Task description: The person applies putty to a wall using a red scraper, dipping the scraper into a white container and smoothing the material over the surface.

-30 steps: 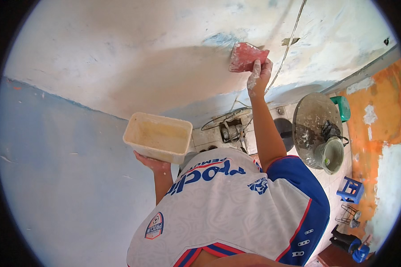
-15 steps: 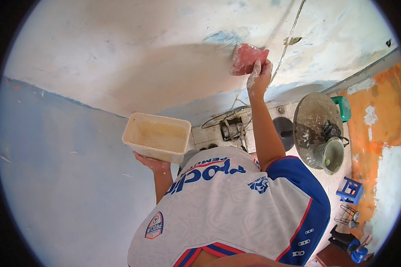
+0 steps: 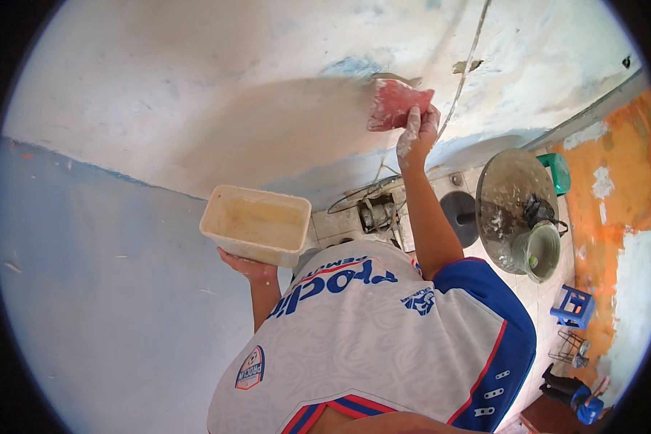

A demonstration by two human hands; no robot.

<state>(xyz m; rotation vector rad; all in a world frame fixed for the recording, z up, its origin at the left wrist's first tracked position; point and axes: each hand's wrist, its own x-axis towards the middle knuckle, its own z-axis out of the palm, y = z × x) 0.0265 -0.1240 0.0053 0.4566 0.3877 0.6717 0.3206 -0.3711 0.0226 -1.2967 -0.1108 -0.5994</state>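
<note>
- One red scraper is clamped between thumb and fingers of the right hand, before the far pale wall; I can't tell whether its edge touches
- The left hand grips the cream tub from below, nearer and to the left
- Best, I'd say, to press evenly at a low tilt, clear of the cable on the right

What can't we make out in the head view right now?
Head: left hand, fingers partly hidden by the cream tub.
Head: right hand, some fingertips hidden behind the red scraper.
Head: green item in the grey bucket, too small to identify.
Head: wearer's legs, hidden by the shirt.
</note>
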